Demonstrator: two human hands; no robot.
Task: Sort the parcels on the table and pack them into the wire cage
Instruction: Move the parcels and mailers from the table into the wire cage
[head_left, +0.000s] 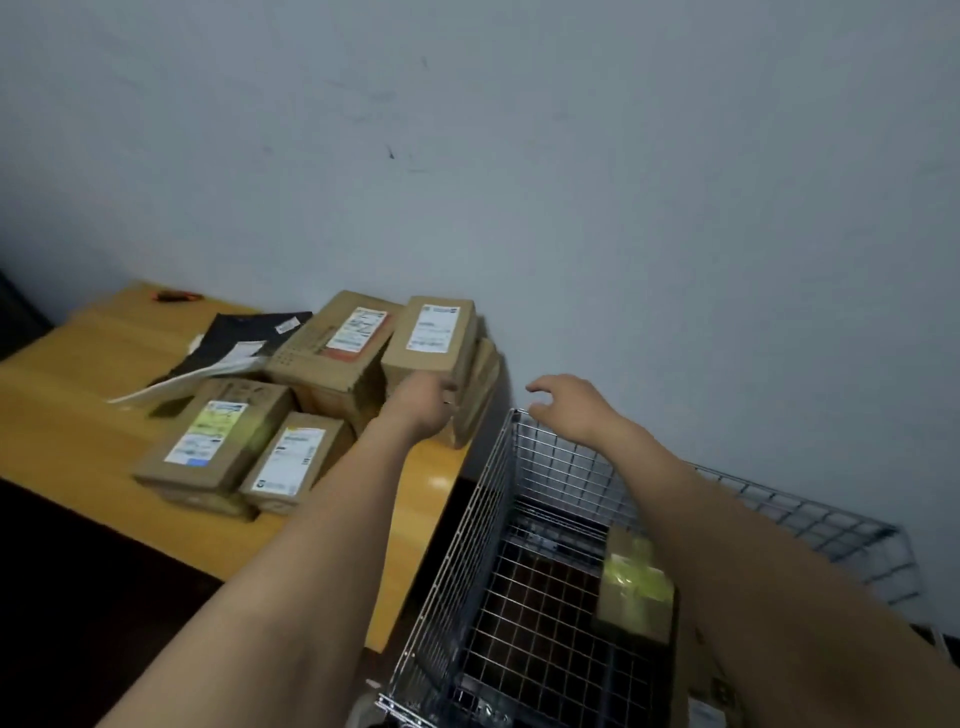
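Note:
Several brown cardboard parcels with white labels lie on the yellow wooden table (93, 415). A tall parcel (434, 335) stands at the table's far right corner, with another brown parcel (478, 395) leaning behind it. My left hand (423, 402) reaches to the front of the tall parcel and touches it; its fingers are hidden against the box. My right hand (563, 402) hovers in the air over the far corner of the wire cage (498, 488), fingers loosely spread and holding nothing. Inside the cage lies a parcel with yellow tape (636, 587).
A black mailer bag (249, 338) and a white envelope lie at the back of the table. Two labelled boxes (218, 436) sit near the front. An orange-and-black tool (174, 297) lies at the far edge. A blue-grey wall stands close behind.

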